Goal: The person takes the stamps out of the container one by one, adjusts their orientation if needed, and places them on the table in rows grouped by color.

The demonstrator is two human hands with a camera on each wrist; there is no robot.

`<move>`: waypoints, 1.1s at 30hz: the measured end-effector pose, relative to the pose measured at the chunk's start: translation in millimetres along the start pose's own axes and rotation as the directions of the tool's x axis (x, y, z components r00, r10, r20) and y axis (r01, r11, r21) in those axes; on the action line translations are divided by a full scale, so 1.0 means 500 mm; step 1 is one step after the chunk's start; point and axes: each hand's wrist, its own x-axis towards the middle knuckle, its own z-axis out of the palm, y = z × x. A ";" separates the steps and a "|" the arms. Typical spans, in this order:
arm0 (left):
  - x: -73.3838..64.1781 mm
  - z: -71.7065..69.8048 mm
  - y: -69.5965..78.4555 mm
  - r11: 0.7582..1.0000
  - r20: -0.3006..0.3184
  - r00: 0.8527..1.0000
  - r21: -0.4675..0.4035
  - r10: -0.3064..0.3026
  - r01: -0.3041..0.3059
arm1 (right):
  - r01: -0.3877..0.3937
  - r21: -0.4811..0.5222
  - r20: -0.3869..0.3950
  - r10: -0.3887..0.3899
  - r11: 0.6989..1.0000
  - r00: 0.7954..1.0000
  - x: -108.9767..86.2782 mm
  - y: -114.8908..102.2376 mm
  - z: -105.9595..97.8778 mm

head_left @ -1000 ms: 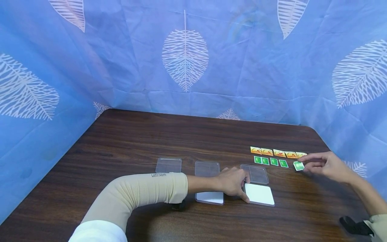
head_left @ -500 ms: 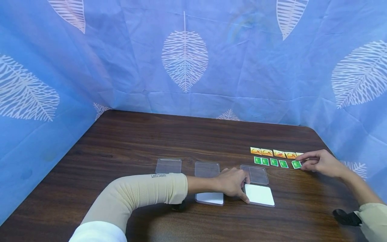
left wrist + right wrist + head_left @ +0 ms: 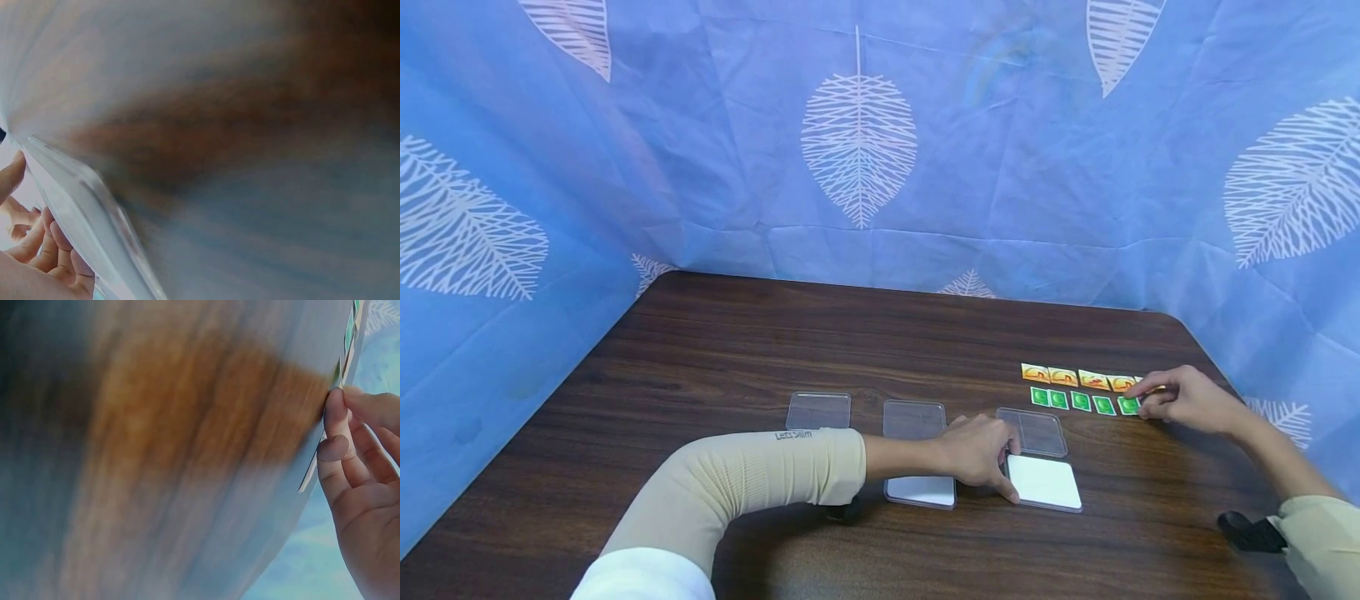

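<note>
In the head view my left hand (image 3: pixel 977 450) spans the left side of a clear plastic case (image 3: pixel 1045 507), holding it with thumb and fingers. White cards (image 3: pixel 1047 482) fill that case. Its side also shows close up beside the curled fingers (image 3: pixel 44 250) in the left wrist view. Over to the right, my right hand (image 3: pixel 1187 400) pinches a small green card (image 3: pixel 1127 406) at the right end of a row of green cards (image 3: pixel 1080 402). Behind it runs a row of orange-and-yellow cards (image 3: pixel 1093 380), its right end partly hidden by the right hand.
An empty clear lid (image 3: pixel 1032 432) lies just behind the held case. Left of it are another clear lid (image 3: pixel 913 419) and a case with white contents (image 3: pixel 920 492), partly covered by the left forearm. A third clear lid (image 3: pixel 818 410) lies farther left. A blue leaf-patterned cloth (image 3: pixel 730 150) hangs behind the table.
My right hand has moved left and slightly away from me, bringing the green card in line at the end of the green row. The left hand stays on the case.
</note>
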 end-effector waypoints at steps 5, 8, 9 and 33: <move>0.001 -0.001 0.001 1.000 0.002 1.000 0.009 -0.003 0.003 | 0.041 -0.046 0.016 -0.040 0.998 0.999 0.009 -0.007 0.000; 0.000 -0.001 0.001 1.000 0.004 1.000 0.004 -0.004 0.004 | 0.045 -0.076 0.019 -0.044 0.996 0.999 0.014 -0.011 0.001; 0.000 -0.002 0.001 1.000 0.004 1.000 0.000 -0.005 0.005 | 0.043 -0.082 0.020 -0.041 0.996 0.999 0.016 -0.012 0.001; -0.001 0.001 0.004 0.999 -0.009 1.000 0.035 -0.010 0.011 | -0.083 -0.129 0.084 0.095 0.988 0.992 0.022 -0.040 0.002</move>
